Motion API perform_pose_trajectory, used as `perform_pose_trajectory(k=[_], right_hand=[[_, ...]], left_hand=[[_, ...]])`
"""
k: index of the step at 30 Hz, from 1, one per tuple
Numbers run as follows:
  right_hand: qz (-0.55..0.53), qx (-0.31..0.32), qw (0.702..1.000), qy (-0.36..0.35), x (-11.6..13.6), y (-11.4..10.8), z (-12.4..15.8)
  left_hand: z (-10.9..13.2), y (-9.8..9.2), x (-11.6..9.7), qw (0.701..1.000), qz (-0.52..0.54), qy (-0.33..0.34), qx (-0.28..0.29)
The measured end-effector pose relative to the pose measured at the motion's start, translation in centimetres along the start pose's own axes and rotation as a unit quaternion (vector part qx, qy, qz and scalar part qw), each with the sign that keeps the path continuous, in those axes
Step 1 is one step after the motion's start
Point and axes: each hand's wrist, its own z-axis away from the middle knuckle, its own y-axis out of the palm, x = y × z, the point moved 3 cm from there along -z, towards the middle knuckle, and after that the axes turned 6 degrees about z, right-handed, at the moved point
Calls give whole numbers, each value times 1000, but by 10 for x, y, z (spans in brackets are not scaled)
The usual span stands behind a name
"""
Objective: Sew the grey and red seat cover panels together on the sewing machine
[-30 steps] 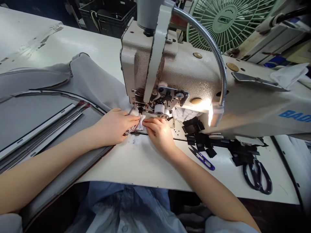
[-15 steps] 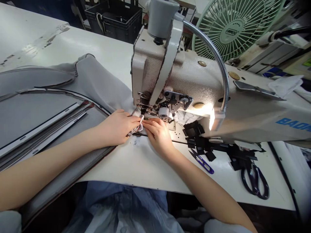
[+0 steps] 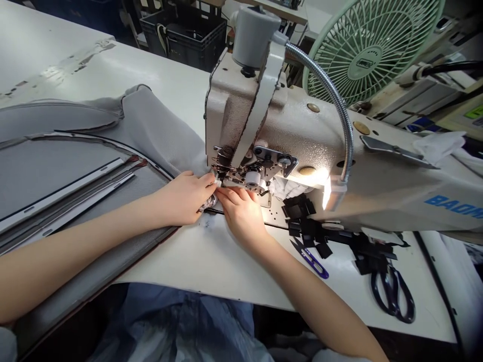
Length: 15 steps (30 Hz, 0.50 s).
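Note:
My left hand (image 3: 186,198) is closed on the bunched edge of a grey fabric piece (image 3: 154,118), close to the needle area of a sewing machine (image 3: 241,105). A patterned, folded bit of trim (image 3: 209,202) shows beneath its fingers. Beside it, my right hand (image 3: 243,213) has its fingers together and bent, their tips at the same fabric edge just in front of the presser foot. Its thumb is mostly hidden. White-faced strips with dark edges (image 3: 83,183) run along the grey piece on the left.
Black fabric tabs (image 3: 305,221), purple thread snips (image 3: 311,259) and dark-handled scissors (image 3: 392,294) lie on the white table (image 3: 211,261) at right. A lit lamp (image 3: 334,193) hangs from the machine. Behind are a green fan (image 3: 366,60) and a dark crate (image 3: 196,48).
My left fingers have drawn in closer to the needle area, covering most of the white twisted strip. My right hand stays beside them, its fingers more bent. The view has shifted slightly.

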Motion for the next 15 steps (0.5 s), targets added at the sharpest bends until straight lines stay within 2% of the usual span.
perform_pose_trajectory(k=[10, 15], right_hand=[[14, 51, 997, 51, -6, -5, -7], [4, 58, 997, 55, -5, -7, -7]], left_hand=[[-19, -5, 2, 999, 24, 4, 23], [-17, -3, 3, 999, 29, 12, 12]])
